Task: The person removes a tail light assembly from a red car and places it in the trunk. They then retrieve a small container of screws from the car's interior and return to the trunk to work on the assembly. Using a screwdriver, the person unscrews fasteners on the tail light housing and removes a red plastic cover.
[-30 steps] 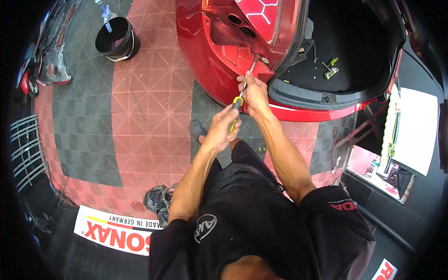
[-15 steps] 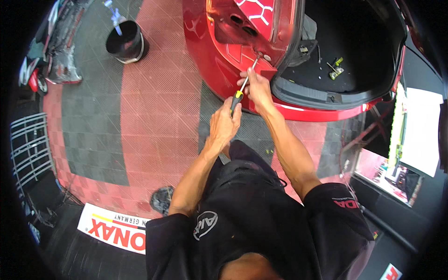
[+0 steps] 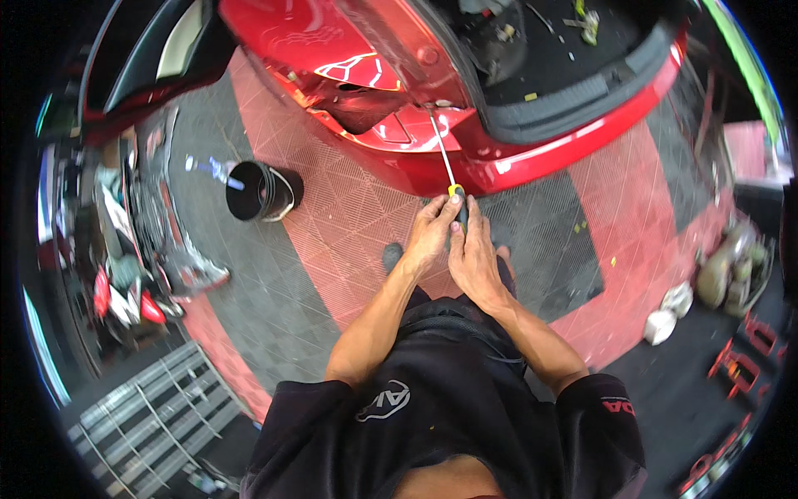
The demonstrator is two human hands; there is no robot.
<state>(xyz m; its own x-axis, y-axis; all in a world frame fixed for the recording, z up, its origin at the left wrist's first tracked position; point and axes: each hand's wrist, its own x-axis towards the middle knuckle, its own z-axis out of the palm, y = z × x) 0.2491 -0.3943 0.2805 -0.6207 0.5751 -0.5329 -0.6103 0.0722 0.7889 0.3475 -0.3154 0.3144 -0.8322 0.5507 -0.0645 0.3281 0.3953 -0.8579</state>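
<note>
A long screwdriver [image 3: 442, 151] with a yellow and black handle points away from me, its tip at the red panel beside the boot opening of a red car [image 3: 407, 170]. My left hand [image 3: 430, 229] is closed on the handle, thumb along its side. My right hand [image 3: 477, 256] presses against the handle's other side, fingers fairly straight and close together. Both palms partly hide the grip. Just past the tip lies the open tail-light recess [image 3: 353, 106] in the rear corner of the body.
A black bucket [image 3: 264, 193] with a blue-handled brush stands at left on the red and grey tiled floor. Car parts lie beyond it, above a metal grille [image 3: 158, 416]. Small loose items lie in the boot [image 3: 573, 91]. Red stands [image 3: 740, 366] are at far right.
My right hand has left the screwdriver's shaft and come back to the handle beside my left. The view has swung, so the car sits further left and the bucket lower.
</note>
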